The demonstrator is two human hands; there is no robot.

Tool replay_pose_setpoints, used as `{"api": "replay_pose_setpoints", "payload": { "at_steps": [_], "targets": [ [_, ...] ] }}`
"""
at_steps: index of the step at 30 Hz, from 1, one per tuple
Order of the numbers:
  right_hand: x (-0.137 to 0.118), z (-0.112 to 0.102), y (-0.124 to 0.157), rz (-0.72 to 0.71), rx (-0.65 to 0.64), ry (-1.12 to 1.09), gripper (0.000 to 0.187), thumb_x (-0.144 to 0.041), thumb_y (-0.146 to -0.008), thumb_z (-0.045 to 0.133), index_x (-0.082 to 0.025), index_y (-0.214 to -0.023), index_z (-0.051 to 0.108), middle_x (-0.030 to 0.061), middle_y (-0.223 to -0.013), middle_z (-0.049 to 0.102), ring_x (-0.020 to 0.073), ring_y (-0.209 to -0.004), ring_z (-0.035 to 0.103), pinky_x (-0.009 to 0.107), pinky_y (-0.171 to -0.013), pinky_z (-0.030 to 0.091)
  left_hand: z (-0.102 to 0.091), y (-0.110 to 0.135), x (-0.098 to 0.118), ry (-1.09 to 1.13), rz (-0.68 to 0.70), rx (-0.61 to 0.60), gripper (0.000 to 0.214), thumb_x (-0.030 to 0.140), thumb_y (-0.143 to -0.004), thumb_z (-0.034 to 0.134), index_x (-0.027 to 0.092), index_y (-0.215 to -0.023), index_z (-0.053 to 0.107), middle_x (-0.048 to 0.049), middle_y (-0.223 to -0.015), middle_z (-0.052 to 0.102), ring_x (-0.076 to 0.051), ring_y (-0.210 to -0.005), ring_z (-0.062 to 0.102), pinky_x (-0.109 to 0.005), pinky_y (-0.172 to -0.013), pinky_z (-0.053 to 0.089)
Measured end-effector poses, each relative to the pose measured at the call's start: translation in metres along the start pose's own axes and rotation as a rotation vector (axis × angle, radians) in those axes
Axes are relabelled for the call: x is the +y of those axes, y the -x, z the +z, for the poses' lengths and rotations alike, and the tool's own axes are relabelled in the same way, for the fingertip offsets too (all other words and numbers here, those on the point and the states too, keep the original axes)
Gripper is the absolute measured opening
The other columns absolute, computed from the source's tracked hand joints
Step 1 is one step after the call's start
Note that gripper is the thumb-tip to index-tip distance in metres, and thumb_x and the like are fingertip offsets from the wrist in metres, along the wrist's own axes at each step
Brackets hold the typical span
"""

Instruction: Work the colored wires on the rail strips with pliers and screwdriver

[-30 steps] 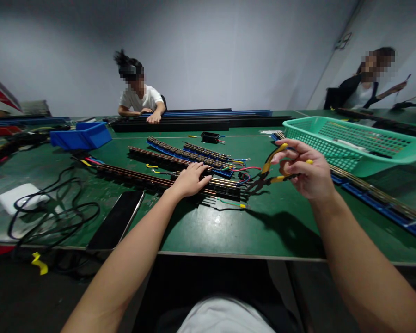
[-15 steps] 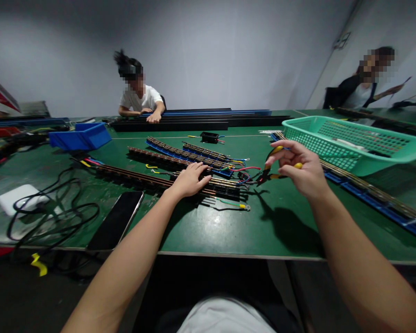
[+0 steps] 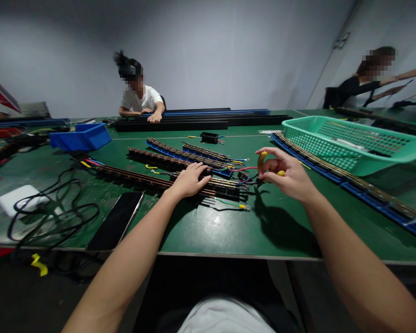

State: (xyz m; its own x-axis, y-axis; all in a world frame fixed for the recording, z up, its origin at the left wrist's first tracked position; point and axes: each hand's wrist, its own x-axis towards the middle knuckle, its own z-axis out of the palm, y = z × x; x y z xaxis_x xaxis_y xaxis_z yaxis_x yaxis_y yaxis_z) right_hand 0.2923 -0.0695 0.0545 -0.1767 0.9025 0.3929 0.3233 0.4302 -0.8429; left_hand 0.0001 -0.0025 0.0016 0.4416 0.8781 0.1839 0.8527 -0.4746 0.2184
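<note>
My left hand (image 3: 190,179) lies flat with fingers stretched out on a long dark strip with copper rails (image 3: 152,179) on the green table (image 3: 208,231). My right hand (image 3: 286,173) is closed around yellow-handled pliers (image 3: 261,162), held just above the table at the strip's right end. The pliers' tip points down toward a bundle of coloured wires (image 3: 242,173) coming out of the strips. A green wire with a yellow end (image 3: 234,204) lies in front of the strip.
More railed strips (image 3: 187,152) lie behind. A teal basket (image 3: 353,141) stands right, a blue bin (image 3: 81,135) left, a black phone (image 3: 116,219) and black cables (image 3: 55,210) near the front edge. One person sits across the table, another at the far right.
My right hand has come down and to the left with the pliers, toward the wires at the strip's end. My left hand has stayed on the strip.
</note>
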Motion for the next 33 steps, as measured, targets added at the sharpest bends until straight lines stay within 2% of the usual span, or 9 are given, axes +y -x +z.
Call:
{"api": "replay_pose_setpoints", "payload": {
  "at_steps": [4,8,13,17,24,29,33],
  "targets": [
    [-0.006,-0.002,0.002,0.048,-0.059,0.164,0.049,-0.017,-0.07,0.059,-0.023,-0.118,0.051,-0.0024,-0.069,0.067,0.0165,-0.061,0.063,0.026,-0.056,0.049,0.0,0.0,0.0,0.003,0.004,0.014,0.054,0.052,-0.098,0.042,0.023,-0.142,0.05,-0.0107,-0.155,0.044,-0.027,-0.145,0.035,-0.051,-0.117,0.032],
    [-0.01,-0.004,0.004,0.132,-0.164,0.232,0.049,-0.018,-0.07,0.057,-0.023,-0.117,0.05,-0.0026,-0.071,0.067,0.0122,-0.045,0.053,0.023,-0.04,0.042,0.0,0.0,0.001,0.01,-0.006,0.01,0.053,0.052,-0.098,0.043,0.024,-0.141,0.051,-0.0095,-0.155,0.044,-0.027,-0.146,0.034,-0.051,-0.117,0.032],
    [-0.003,-0.007,0.003,0.072,-0.075,0.173,0.044,-0.02,-0.071,0.057,-0.02,-0.115,0.05,0.0004,-0.075,0.067,0.0119,-0.047,0.054,0.02,-0.036,0.041,-0.001,0.0,0.002,0.013,-0.01,0.001,0.054,0.052,-0.098,0.042,0.022,-0.142,0.05,-0.0106,-0.156,0.042,-0.028,-0.145,0.034,-0.051,-0.116,0.033],
    [0.001,-0.009,0.003,0.123,-0.026,0.019,0.055,-0.019,-0.071,0.056,-0.022,-0.125,0.046,0.0014,-0.083,0.069,0.0108,-0.046,0.053,0.02,-0.035,0.044,-0.002,0.001,0.003,0.01,-0.009,-0.004,0.054,0.051,-0.098,0.042,0.021,-0.143,0.049,-0.0114,-0.156,0.042,-0.028,-0.146,0.034,-0.052,-0.116,0.033],
    [-0.007,-0.009,0.003,0.144,-0.037,-0.064,0.055,-0.019,-0.067,0.058,-0.02,-0.121,0.048,0.0021,-0.081,0.069,0.0108,-0.044,0.053,0.02,-0.032,0.043,-0.002,0.001,0.002,0.003,-0.006,0.0,0.054,0.052,-0.098,0.042,0.022,-0.142,0.05,-0.0106,-0.155,0.043,-0.027,-0.145,0.034,-0.051,-0.117,0.032],
    [-0.005,-0.01,0.004,0.095,-0.083,0.034,0.053,-0.019,-0.07,0.057,-0.021,-0.122,0.05,0.0024,-0.081,0.07,0.0139,-0.052,0.058,0.019,-0.034,0.041,-0.001,0.0,0.001,-0.004,0.013,0.014,0.054,0.051,-0.098,0.042,0.02,-0.141,0.051,-0.0118,-0.153,0.045,-0.027,-0.145,0.036,-0.048,-0.118,0.03],
    [-0.007,-0.012,0.006,0.023,-0.191,0.137,0.054,-0.017,-0.071,0.055,-0.02,-0.124,0.052,-0.0002,-0.071,0.067,0.0142,-0.054,0.057,0.021,-0.042,0.041,-0.002,0.001,0.002,0.004,0.009,0.015,0.053,0.052,-0.097,0.042,0.022,-0.141,0.051,-0.0109,-0.154,0.045,-0.027,-0.145,0.036,-0.05,-0.117,0.031]
  ]
}}
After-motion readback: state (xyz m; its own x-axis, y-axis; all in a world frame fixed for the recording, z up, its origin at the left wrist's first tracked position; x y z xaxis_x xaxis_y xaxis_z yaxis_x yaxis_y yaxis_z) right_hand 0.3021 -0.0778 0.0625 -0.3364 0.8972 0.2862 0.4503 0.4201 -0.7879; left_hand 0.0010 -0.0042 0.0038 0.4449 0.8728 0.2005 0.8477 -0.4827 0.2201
